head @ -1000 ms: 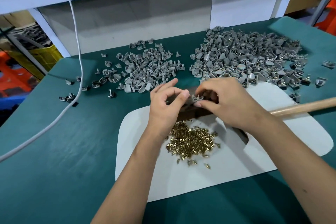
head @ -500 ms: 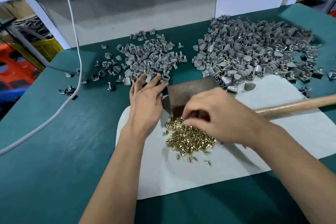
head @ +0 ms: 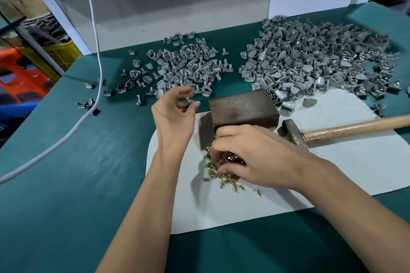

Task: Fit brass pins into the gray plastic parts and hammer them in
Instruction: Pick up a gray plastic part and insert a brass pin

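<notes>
Nearest on the counter [head: 66,184], the right hand [head: 250,157] curls its fingers into the heap of brass pins [head: 224,178]: tiny, hard, likely slippery, best pinched singly. Farther left, the left hand [head: 173,115] pinches a light, stiff gray plastic part [head: 188,101].

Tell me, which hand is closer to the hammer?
Right. The right hand digs in the pins beside the hammer; the left hand is farther away, past the block.

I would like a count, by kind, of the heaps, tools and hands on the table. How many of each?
Heaps of gray plastic parts: 2
Heaps of brass pins: 1
Metal blocks: 1
Hammers: 1
Hands: 2
Total: 7
</notes>
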The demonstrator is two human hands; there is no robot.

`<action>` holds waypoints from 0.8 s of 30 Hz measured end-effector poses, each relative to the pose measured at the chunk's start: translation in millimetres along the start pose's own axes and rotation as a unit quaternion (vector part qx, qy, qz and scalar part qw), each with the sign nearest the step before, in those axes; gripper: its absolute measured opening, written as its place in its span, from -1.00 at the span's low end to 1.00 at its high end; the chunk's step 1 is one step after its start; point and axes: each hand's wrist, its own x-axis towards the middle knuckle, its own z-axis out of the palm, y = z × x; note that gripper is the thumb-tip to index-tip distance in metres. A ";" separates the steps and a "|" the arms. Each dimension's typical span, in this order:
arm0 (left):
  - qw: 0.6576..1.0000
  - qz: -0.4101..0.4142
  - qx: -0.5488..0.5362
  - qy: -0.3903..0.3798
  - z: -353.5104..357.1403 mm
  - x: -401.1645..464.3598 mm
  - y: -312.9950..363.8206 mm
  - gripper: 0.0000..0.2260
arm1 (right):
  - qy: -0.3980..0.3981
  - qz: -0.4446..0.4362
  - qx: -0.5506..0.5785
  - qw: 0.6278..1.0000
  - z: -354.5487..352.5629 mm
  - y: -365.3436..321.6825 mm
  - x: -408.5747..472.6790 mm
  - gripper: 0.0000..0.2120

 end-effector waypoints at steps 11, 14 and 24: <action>0.978 -0.091 -0.187 0.025 -0.2 1.4 11.1 -0.86 | -0.053 -0.037 0.033 0.997 4.3 -5.2 1.2 -0.97; 0.962 -0.088 -0.258 0.025 1.5 1.5 15.7 -0.84 | 0.002 -0.037 0.053 0.998 5.5 -4.0 2.9 -0.96; 0.928 -0.058 -0.364 -0.055 8.8 -10.2 39.6 -0.80 | 0.308 -0.002 0.132 0.942 -7.4 16.6 -0.4 -0.90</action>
